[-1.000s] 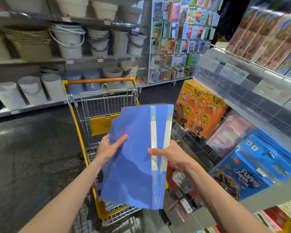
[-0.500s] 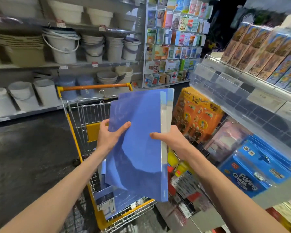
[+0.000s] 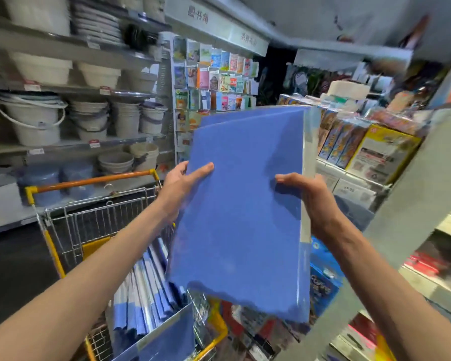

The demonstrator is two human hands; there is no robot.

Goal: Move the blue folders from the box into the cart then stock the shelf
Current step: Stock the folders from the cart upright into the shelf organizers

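I hold a stack of blue folders [image 3: 245, 204] upright in front of me, above the cart, with a clear strip along its right edge. My left hand [image 3: 180, 186] grips the stack's left edge, thumb on the front face. My right hand [image 3: 310, 199] grips the right edge, thumb across the front. Below, the yellow wire cart [image 3: 71, 230] with an orange handle holds more blue folders [image 3: 146, 295] standing on edge. The shelf [image 3: 412, 194] on my right carries boxed goods.
White and grey buckets [image 3: 37, 118] fill the shelves at the left. A rack of cards [image 3: 214, 82] stands straight ahead. Boxed games and toys [image 3: 375, 149] crowd the right-hand shelves. A grey shelf upright crosses the right foreground. Dark floor lies left of the cart.
Both hands have lifted the folder stack higher and further right, toward the shelf. The view has tilted upward, and the folders in the cart now show below.
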